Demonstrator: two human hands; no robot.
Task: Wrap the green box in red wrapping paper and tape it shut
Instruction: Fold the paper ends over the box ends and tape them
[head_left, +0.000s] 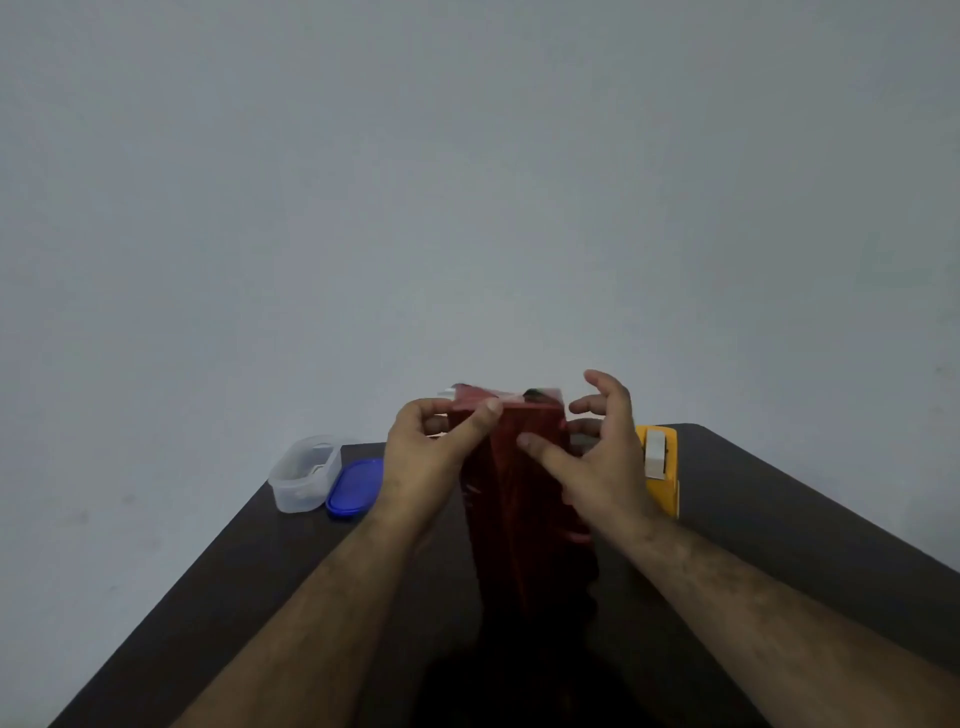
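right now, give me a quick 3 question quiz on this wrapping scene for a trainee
1. True or false: the box standing on the table is already covered in red paper.
2. What lies just right of the clear container?
A. scissors
B. a blue lid
C. a ribbon
3. Fill in: the left hand pinches a strip of ____ at the box's top, while the right hand steadies the side.

Key: 1 true; 2 B; 3 tape.
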